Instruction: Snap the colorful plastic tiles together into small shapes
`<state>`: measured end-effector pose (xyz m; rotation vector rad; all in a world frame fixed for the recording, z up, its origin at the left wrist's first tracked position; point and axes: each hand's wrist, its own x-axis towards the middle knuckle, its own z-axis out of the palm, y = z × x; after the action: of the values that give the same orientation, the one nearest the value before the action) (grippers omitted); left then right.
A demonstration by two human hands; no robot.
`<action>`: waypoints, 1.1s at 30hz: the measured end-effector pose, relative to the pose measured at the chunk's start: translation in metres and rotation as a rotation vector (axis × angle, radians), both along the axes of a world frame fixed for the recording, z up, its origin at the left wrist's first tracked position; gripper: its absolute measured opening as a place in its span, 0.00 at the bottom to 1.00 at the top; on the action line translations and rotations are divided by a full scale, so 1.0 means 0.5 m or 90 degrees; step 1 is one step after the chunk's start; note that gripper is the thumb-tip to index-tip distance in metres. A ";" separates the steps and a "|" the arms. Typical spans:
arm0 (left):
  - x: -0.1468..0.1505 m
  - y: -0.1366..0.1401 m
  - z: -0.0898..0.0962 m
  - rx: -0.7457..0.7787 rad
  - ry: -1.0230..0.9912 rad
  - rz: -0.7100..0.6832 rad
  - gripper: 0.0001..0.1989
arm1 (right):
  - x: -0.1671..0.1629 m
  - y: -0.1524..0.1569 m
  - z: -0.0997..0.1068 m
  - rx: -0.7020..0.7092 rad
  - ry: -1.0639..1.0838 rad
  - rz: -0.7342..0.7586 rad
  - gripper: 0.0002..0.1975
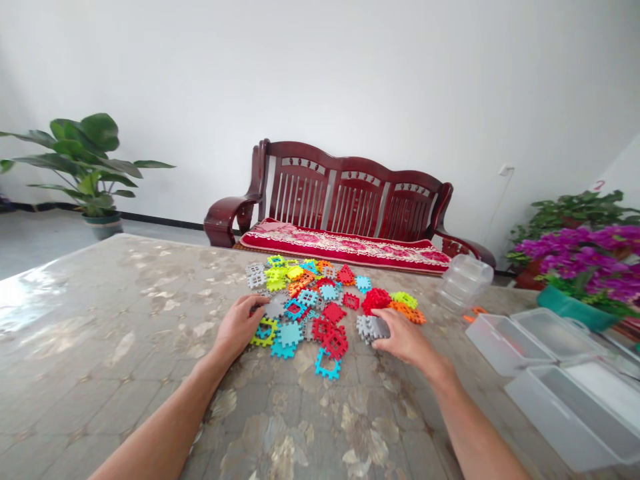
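Toothed plastic interlocking tiles in several colours lie in a loose pile in the middle of the table. My left hand [240, 323] is at the pile's left side, its fingers closed on the edge of a grey tile [275, 307]; the thumb is partly hidden. Beside it lie a lime-green tile frame [265, 332] and a light-blue tile [290, 335]. Over on the right, my right hand [400, 333] has thumb and fingers around a stack of grey tiles [370, 328] resting on the table. Just behind that stack are red tiles [376, 300] and orange tiles [409, 312].
Clear plastic bins [505, 343] stand at the right edge, with a clear container [464, 280] behind them. A teal pot of purple flowers [575, 307] is farther right. Beyond the table [125, 347] stand a wooden bench [350, 193] and, at left, a potted plant [95, 167].
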<state>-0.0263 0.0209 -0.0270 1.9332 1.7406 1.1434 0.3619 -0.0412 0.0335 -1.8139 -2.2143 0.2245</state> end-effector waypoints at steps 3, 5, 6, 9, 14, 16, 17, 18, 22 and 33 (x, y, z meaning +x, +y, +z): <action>-0.001 0.002 -0.002 -0.003 0.004 -0.003 0.17 | -0.019 -0.022 0.004 0.041 -0.022 -0.035 0.32; -0.002 0.003 -0.003 -0.006 0.006 -0.005 0.17 | -0.036 -0.036 0.001 0.062 -0.031 -0.061 0.30; -0.002 0.003 -0.003 -0.007 0.006 -0.006 0.17 | -0.044 -0.042 -0.003 0.069 -0.037 -0.076 0.30; -0.001 0.003 -0.003 -0.010 0.007 -0.009 0.18 | -0.067 -0.054 -0.013 0.089 -0.067 -0.121 0.29; -0.001 0.003 -0.006 -0.005 0.012 -0.018 0.18 | -0.099 -0.050 -0.014 0.106 -0.122 -0.171 0.28; -0.002 0.003 -0.008 0.002 0.011 -0.018 0.17 | -0.112 -0.045 -0.013 0.104 -0.136 -0.180 0.28; -0.002 0.004 -0.009 0.004 0.011 -0.017 0.17 | -0.117 -0.042 -0.013 0.103 -0.143 -0.181 0.28; -0.002 0.004 -0.010 0.004 0.010 -0.017 0.17 | -0.121 -0.040 -0.014 0.101 -0.150 -0.180 0.27; -0.002 0.005 -0.011 0.003 0.007 -0.020 0.16 | -0.124 -0.037 -0.018 0.100 -0.172 -0.170 0.21; 0.000 0.002 -0.007 0.008 0.006 -0.022 0.16 | -0.105 -0.038 -0.020 0.107 -0.177 -0.167 0.19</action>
<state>-0.0261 0.0218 -0.0307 1.9719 1.7022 1.1380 0.3095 -0.0603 0.0237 -2.1170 -2.0569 -0.2723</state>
